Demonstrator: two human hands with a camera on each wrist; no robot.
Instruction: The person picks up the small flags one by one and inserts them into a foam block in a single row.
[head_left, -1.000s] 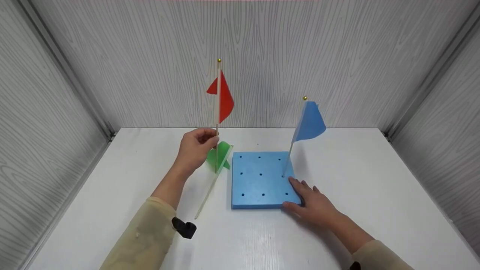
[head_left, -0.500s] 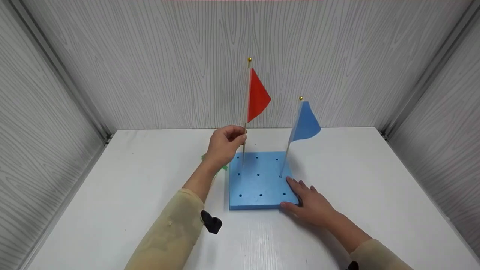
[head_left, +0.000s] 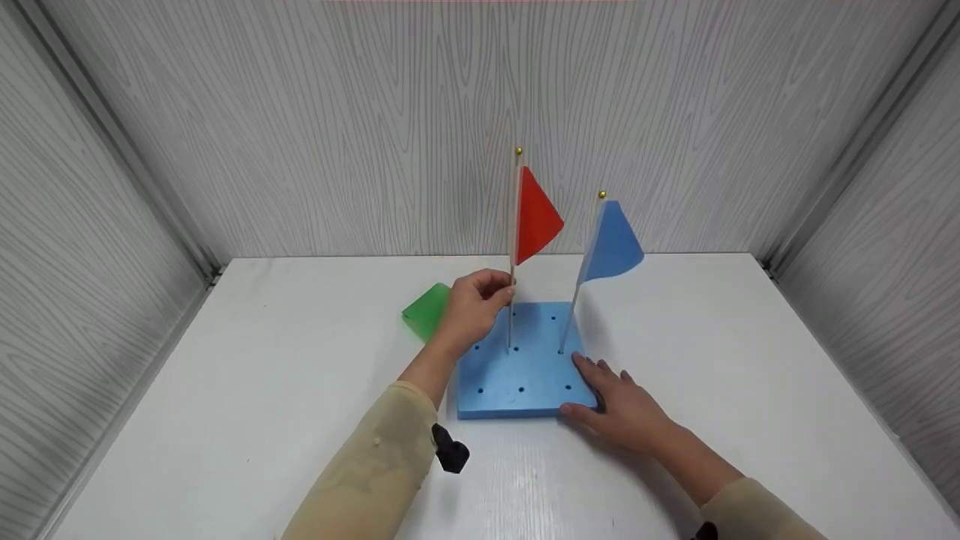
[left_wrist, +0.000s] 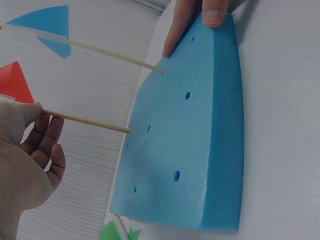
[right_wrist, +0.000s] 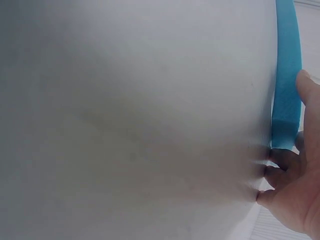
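Observation:
My left hand [head_left: 472, 315] pinches the thin wooden stick of a red flag [head_left: 537, 217], held nearly upright with a gold bead on top. The stick's lower tip is close to the middle hole of a blue foam block [head_left: 491, 375]; whether it touches the block I cannot tell. In the left wrist view, fingertips and thumb [left_wrist: 30, 115] grip the stick below the red cloth. A blue flag [head_left: 613, 244] stands, leaning slightly, in the block's right middle hole. My right hand [head_left: 622, 412] holds the block's front right corner, thumb at the front edge, fingers along the right side.
A green flag [head_left: 426, 309] lies on the white table [head_left: 300, 360] left of the block, partly hidden behind my left arm. Several holes dot the block's top. Grey wood-grain panels [head_left: 375, 127] enclose the back and sides.
My left hand has carried the red flag rightward from above the green flag to over the block, then lowered it a little. The right hand has stayed at the block's corner.

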